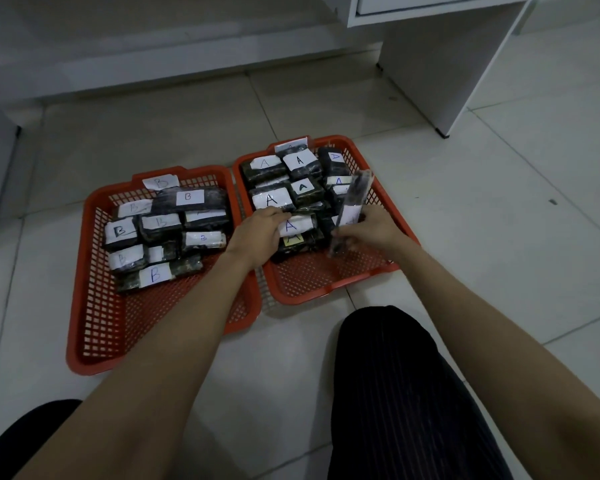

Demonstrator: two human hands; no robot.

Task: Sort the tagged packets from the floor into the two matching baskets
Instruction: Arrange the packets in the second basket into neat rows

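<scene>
Right hand [371, 230] pinching upright packet [352, 209] over A basket [392, 216], likely slotting edgewise; left hand [257, 233], fingers flat, steadying A packet [297, 225].

Two bare forearms reach forward from the near edge, converging toward the middle. The left hand [257, 233] lies palm down, fingers extended to the right, resting flat. The right hand [368, 230] sits just right of it, fingers curled and pinching something narrow held upright. Dark-trousered knees show at near left and right.
</scene>
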